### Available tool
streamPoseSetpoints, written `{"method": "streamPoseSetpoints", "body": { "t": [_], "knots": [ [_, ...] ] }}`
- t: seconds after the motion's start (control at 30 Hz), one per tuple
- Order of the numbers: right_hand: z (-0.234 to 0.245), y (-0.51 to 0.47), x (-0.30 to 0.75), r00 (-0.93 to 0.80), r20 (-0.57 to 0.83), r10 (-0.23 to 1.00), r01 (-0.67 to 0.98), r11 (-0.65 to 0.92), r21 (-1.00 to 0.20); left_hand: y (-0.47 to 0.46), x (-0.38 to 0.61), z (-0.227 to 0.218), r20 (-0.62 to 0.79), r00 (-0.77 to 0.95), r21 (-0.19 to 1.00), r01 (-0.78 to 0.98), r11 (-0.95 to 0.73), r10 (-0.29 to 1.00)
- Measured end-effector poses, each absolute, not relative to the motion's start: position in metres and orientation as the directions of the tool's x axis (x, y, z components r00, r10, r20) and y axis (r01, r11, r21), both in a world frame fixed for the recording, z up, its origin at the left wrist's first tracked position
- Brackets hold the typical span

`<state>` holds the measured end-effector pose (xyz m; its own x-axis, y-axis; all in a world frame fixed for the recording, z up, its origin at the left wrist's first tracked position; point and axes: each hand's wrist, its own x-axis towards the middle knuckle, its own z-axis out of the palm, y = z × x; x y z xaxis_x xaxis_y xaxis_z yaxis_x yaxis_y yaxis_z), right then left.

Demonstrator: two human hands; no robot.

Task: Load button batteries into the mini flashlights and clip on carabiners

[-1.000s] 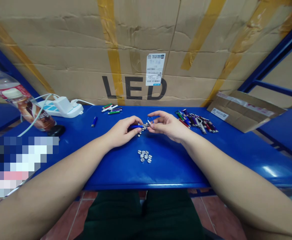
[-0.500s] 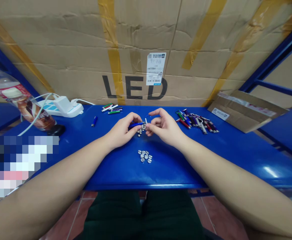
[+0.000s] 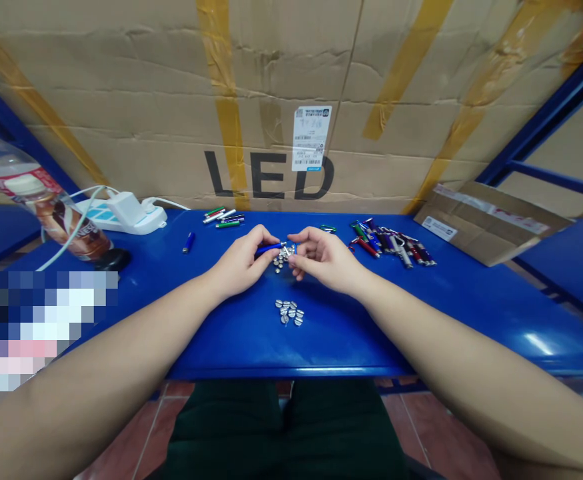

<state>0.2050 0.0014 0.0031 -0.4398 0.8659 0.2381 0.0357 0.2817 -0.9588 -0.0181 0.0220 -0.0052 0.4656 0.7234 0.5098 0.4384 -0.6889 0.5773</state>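
The hands had dropped lower over the desk [image 3: 331,343] and drawn closer together than a moment before, and the blue wire loop [image 3: 294,248] no longer stood up above them. The left hand [image 3: 241,263] held a small blue flashlight [image 3: 271,249] lying sideways, its fingers [image 3: 264,240] pressed together around the body. The flashlight sat between both hands, just above a small heap of silver bits [image 3: 282,260]. The right hand [image 3: 324,261] faced it, with its fingers [image 3: 304,252] curled in at the flashlight's metal end, though whether they pinched anything could not be told. A neat cluster of silver discs [image 3: 289,311] lay nearer the person, and a pile of colored flashlights [image 3: 394,247] lay off to the right.
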Motion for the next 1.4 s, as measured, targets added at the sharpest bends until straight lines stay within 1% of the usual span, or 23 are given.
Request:
{"method": "streamPoseSetpoints", "body": {
  "t": [0.07,0.17,0.3,0.37,0.43,0.5,0.53,0.57,0.6,0.7,0.8,0.93,1.0,1.27,1.4],
  "knots": [
    [0.009,0.004,0.212,-0.467,0.211,0.859,0.087,0.282,-0.955,0.023,-0.019,-0.003,0.498,0.479,0.586,0.428,-0.688,0.723],
    [0.017,0.007,0.218,-0.422,0.187,0.887,0.162,0.277,-0.947,0.023,-0.018,0.0,0.476,0.504,0.604,0.408,-0.684,0.721],
    [0.02,0.007,0.218,-0.334,0.11,0.936,0.112,0.156,-0.981,0.02,-0.017,0.002,0.444,0.555,0.629,0.366,-0.686,0.703],
    [0.022,0.008,0.222,-0.301,0.102,0.948,0.128,0.146,-0.981,0.019,-0.019,0.001,0.4,0.578,0.665,0.35,-0.659,0.711],
    [0.028,0.009,0.233,-0.231,0.154,0.961,0.211,0.204,-0.956,0.02,-0.022,0.001,0.364,0.584,0.701,0.341,-0.627,0.725],
    [0.036,0.012,0.251,-0.128,0.263,0.956,0.327,0.291,-0.899,0.021,-0.025,0.0,0.371,0.571,0.709,0.335,-0.62,0.732],
    [0.041,0.014,0.261,-0.079,0.303,0.95,0.345,0.311,-0.886,0.022,-0.027,0.001,0.385,0.561,0.705,0.334,-0.626,0.733],
    [0.045,0.015,0.272,-0.019,0.318,0.948,0.325,0.307,-0.895,0.023,-0.028,0.001,0.395,0.553,0.7,0.336,-0.63,0.733],
    [0.049,0.017,0.283,0.036,0.299,0.954,0.276,0.278,-0.92,0.023,-0.028,0.001,0.396,0.55,0.697,0.341,-0.63,0.736],
    [0.051,0.026,0.31,0.15,0.19,0.97,0.165,0.165,-0.972,0.024,-0.028,0.002,0.382,0.55,0.697,0.356,-0.622,0.743],
    [0.042,0.038,0.325,0.18,0.131,0.975,0.155,0.104,-0.982,0.023,-0.028,0.002,0.379,0.55,0.693,0.363,-0.622,0.744],
    [0.025,0.056,0.33,0.204,0.147,0.968,0.232,0.099,-0.968,0.023,-0.027,0.003,0.372,0.552,0.689,0.375,-0.62,0.746],
    [0.019,0.062,0.328,0.203,0.128,0.971,0.248,0.075,-0.966,0.023,-0.028,0.003,0.371,0.552,0.686,0.38,-0.62,0.747],
    [0.017,0.061,0.316,0.16,0.002,0.987,0.21,-0.032,-0.977,0.023,-0.026,0.003,0.369,0.555,0.656,0.413,-0.632,0.745],
    [0.02,0.058,0.315,0.137,0.038,0.99,0.195,0.01,-0.981,0.022,-0.025,0.005,0.367,0.556,0.647,0.424,-0.634,0.746]
  ]
}}
